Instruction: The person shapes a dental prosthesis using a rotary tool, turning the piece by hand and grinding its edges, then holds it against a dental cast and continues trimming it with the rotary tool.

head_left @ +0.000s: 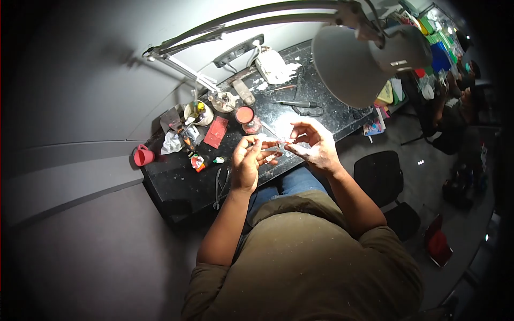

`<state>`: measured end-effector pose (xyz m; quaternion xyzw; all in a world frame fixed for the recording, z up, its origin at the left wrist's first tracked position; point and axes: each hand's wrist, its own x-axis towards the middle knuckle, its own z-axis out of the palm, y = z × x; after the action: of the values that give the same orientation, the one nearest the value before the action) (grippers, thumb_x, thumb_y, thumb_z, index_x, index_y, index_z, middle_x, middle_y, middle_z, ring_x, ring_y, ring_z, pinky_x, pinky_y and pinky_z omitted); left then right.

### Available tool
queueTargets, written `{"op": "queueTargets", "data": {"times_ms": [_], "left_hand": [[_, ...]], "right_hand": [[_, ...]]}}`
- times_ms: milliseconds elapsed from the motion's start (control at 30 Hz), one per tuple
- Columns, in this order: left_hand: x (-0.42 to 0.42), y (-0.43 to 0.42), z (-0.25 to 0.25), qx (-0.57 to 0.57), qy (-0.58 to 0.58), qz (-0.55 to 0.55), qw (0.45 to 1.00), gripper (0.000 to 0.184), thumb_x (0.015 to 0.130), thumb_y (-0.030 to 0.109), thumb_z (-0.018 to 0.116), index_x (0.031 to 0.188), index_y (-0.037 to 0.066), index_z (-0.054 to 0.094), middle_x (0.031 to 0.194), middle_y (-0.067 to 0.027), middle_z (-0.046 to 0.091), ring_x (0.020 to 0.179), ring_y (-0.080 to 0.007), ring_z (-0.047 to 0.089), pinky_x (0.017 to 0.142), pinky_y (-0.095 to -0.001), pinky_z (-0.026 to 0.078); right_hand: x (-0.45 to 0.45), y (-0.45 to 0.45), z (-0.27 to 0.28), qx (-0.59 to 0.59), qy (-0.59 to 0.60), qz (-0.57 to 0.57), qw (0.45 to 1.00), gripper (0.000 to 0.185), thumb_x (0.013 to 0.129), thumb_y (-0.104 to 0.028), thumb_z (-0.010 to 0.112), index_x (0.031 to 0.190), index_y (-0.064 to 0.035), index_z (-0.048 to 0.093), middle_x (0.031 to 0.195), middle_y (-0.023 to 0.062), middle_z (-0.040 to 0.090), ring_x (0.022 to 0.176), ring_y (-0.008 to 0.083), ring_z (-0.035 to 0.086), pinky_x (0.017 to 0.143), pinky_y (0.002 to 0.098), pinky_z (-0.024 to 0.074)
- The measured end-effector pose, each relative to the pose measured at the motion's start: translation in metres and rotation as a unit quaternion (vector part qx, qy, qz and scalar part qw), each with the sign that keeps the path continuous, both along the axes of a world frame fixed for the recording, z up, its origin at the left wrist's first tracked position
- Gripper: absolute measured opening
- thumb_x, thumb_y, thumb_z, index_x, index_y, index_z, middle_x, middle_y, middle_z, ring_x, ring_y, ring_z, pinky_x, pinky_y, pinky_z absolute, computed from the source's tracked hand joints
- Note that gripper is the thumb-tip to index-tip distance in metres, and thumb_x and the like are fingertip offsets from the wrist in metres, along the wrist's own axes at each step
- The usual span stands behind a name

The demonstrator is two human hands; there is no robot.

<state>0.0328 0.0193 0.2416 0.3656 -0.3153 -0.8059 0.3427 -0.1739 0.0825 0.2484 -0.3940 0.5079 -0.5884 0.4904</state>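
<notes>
My left hand [250, 160] is raised over the front edge of the black worktop [176, 184], its fingers closed around a small pale and pinkish piece [270, 157]. Beside it on the right, my right hand [316, 145], dusted white, pinches something small near the fingertips of my left hand. Glare from the lamp hides what exactly lies between the right fingertips. Just beyond the hands stands a jar [249, 122] with a reddish top.
A desk lamp [348, 69] hangs over the right side. Behind are a red sheet [216, 132], a cup of tools [199, 114], a white device [271, 66] and a black handpiece [296, 104]. Pliers [220, 187] lie left. A person [455, 101] is at the far right.
</notes>
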Motion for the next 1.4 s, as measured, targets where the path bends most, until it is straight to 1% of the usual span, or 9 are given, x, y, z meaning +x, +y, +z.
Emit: {"op": "queueTargets", "data": {"times_ms": [167, 533, 700, 767, 867, 1033, 1200, 1267, 1400], "left_hand": [[-0.015, -0.002, -0.003, 0.008, 0.018, -0.023, 1.000, 0.036, 0.116, 0.031, 0.043, 0.126, -0.002, 0.053, 0.124, -0.0324, 0.069, 0.106, -0.0445, 0.076, 0.082, -0.0459, 0.066], [-0.006, -0.001, 0.014, -0.005, 0.016, -0.043, 0.999, 0.036, 0.115, 0.028, 0.045, 0.131, -0.004, 0.052, 0.127, -0.0331, 0.067, 0.108, -0.0449, 0.075, 0.085, -0.0485, 0.066], [0.027, -0.008, 0.022, -0.020, 0.013, -0.081, 0.996, 0.030, 0.106, 0.010, 0.056, 0.134, -0.002, 0.050, 0.128, -0.0294, 0.068, 0.110, -0.0424, 0.074, 0.089, -0.0477, 0.066], [0.049, -0.008, 0.029, -0.040, 0.001, -0.103, 0.994, 0.043, 0.097, -0.002, 0.061, 0.137, 0.001, 0.047, 0.131, -0.0284, 0.066, 0.115, -0.0417, 0.073, 0.097, -0.0470, 0.063], [0.087, -0.003, 0.036, -0.075, 0.019, -0.143, 0.987, 0.049, 0.094, -0.004, 0.064, 0.140, 0.003, 0.046, 0.135, -0.0289, 0.064, 0.120, -0.0405, 0.070, 0.102, -0.0464, 0.060], [0.141, 0.014, 0.052, -0.116, 0.021, -0.200, 0.973, 0.071, 0.088, -0.014, 0.073, 0.149, 0.007, 0.045, 0.139, -0.0281, 0.063, 0.127, -0.0337, 0.067, 0.108, -0.0434, 0.056], [0.154, 0.027, 0.061, -0.227, 0.041, -0.247, 0.941, 0.072, 0.085, -0.012, 0.081, 0.148, 0.005, 0.051, 0.137, -0.0243, 0.066, 0.129, -0.0291, 0.066, 0.111, -0.0429, 0.055], [0.154, 0.030, 0.063, -0.280, 0.039, -0.280, 0.917, 0.072, 0.085, -0.011, 0.082, 0.148, 0.004, 0.050, 0.136, -0.0245, 0.067, 0.130, -0.0291, 0.066, 0.111, -0.0417, 0.055], [0.155, 0.037, 0.063, -0.248, 0.028, -0.341, 0.907, 0.066, 0.086, -0.010, 0.082, 0.144, 0.001, 0.053, 0.135, -0.0231, 0.069, 0.129, -0.0281, 0.066, 0.107, -0.0400, 0.056]], "right_hand": [[-0.021, 0.004, -0.015, -0.029, 0.000, -0.065, 0.997, 0.052, 0.083, 0.010, 0.084, 0.130, -0.0005, 0.063, 0.110, 0.0064, 0.069, 0.102, 0.0132, 0.067, 0.091, 0.0280, 0.0558], [-0.061, 0.024, -0.032, 0.019, 0.051, -0.122, 0.991, 0.039, 0.085, 0.009, 0.082, 0.121, 0.0006, 0.067, 0.107, 0.0061, 0.070, 0.098, 0.0127, 0.070, 0.090, 0.0270, 0.0592], [-0.027, 0.048, -0.032, 0.035, 0.063, -0.184, 0.980, 0.039, 0.086, 0.009, 0.082, 0.121, 0.0005, 0.067, 0.107, 0.0055, 0.069, 0.099, 0.0130, 0.070, 0.091, 0.0271, 0.0589], [-0.004, 0.065, -0.039, 0.062, 0.064, -0.216, 0.972, 0.033, 0.088, 0.006, 0.081, 0.117, 0.0017, 0.068, 0.109, 0.0070, 0.073, 0.100, 0.0149, 0.073, 0.093, 0.0288, 0.0582], [0.046, 0.098, -0.048, 0.044, 0.052, -0.260, 0.963, 0.030, 0.089, 0.009, 0.079, 0.116, 0.0023, 0.068, 0.109, 0.0073, 0.073, 0.100, 0.0156, 0.073, 0.093, 0.0295, 0.0585], [0.147, 0.155, -0.052, 0.075, -0.027, -0.303, 0.950, 0.026, 0.092, 0.011, 0.073, 0.116, 0.0029, 0.066, 0.108, 0.0077, 0.074, 0.104, 0.0160, 0.074, 0.095, 0.0292, 0.0585], [0.207, 0.192, -0.029, 0.113, -0.070, -0.312, 0.941, 0.030, 0.092, 0.008, 0.076, 0.121, 0.0027, 0.069, 0.107, 0.0072, 0.074, 0.098, 0.0131, 0.072, 0.092, 0.0287, 0.0591], [0.214, 0.200, -0.013, 0.081, -0.213, -0.267, 0.936, 0.032, 0.094, 0.004, 0.076, 0.125, 0.0026, 0.069, 0.105, 0.0045, 0.071, 0.094, 0.0127, 0.070, 0.089, 0.0290, 0.0599], [0.216, 0.206, 0.008, 0.064, -0.274, -0.245, 0.928, 0.032, 0.091, 0.002, 0.071, 0.124, 0.0020, 0.069, 0.102, 0.0043, 0.064, 0.096, 0.0135, 0.065, 0.091, 0.0336, 0.0597]]}}
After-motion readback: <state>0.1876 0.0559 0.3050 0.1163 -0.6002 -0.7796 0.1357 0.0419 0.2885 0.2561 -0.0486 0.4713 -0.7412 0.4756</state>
